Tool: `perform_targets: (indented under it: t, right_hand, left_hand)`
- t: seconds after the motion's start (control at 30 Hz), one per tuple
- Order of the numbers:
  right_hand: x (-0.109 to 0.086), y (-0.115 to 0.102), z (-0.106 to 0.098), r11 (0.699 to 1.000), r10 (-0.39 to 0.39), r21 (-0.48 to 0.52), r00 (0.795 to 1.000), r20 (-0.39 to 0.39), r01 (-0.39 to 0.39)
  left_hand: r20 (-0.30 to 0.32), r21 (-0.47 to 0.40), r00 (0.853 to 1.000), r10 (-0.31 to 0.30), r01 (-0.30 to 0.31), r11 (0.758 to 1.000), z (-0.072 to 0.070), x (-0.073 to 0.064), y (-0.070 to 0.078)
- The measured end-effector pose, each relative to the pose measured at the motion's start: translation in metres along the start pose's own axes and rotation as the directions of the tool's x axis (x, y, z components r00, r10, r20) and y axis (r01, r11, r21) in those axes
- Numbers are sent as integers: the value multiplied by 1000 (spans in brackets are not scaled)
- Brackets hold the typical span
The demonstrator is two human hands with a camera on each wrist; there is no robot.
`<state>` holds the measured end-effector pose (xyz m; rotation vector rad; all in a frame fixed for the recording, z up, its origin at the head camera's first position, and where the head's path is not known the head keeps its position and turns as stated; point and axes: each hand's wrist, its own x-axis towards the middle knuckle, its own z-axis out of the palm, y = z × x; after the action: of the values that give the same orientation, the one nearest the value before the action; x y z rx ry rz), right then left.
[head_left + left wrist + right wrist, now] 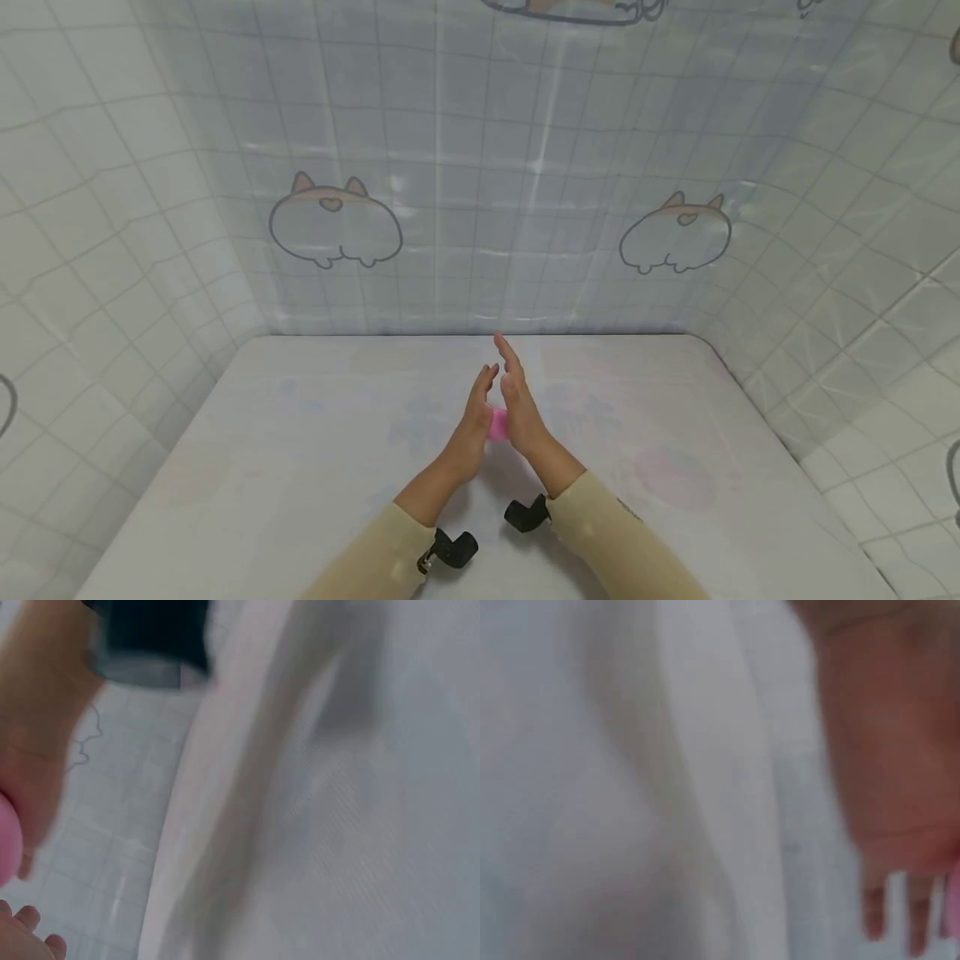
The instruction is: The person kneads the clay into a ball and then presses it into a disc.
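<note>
Fingers (512,358), extended and nearly straight on both hands, with gaps between two of them in the right wrist view; left hand (468,429), palm inward, against the left side of the pink piece (498,425); right hand (525,419), palm inward, against its right side; pink piece, one, held between the two palms, rounded in the left wrist view, blurred; black wrist mounts (453,550), two, on the near side of the pink piece, one at each cuff; cream sleeves (626,533), two, running from the pink piece toward the near side; table (262,433), beneath the pink piece, whitish, with faint pink and bluish blotches, rounded far corners and soft grey shadows near the arms; back wall covering (487,125), beyond the pink piece, glossy, grid-lined, creased, bearing outlined cartoon animals (335,225) to its left and right; side coverings (97,208), pale, likewise gridded, well apart from the pink piece on either side.
</note>
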<state>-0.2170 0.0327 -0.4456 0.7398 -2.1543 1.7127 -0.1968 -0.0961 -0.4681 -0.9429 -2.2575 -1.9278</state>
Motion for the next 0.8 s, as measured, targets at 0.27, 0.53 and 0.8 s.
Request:
perform_targets:
  t: [0.27, 0.53, 0.8]
  right_hand:
    - [-8, 10, 9, 994, 72, 70, 994, 83, -78]
    - [-17, -1, 19, 997, -43, 72, 989, 143, 33]
    - [-20, -15, 22, 986, -141, 102, 984, 109, 130]
  left_hand:
    - [-80, -120, 989, 124, -133, 984, -5, 7, 6]
    - [-187, -104, 978, 91, -112, 988, -13, 15, 10]
    - [-179, -196, 984, 4, -40, 980, -16, 17, 2]
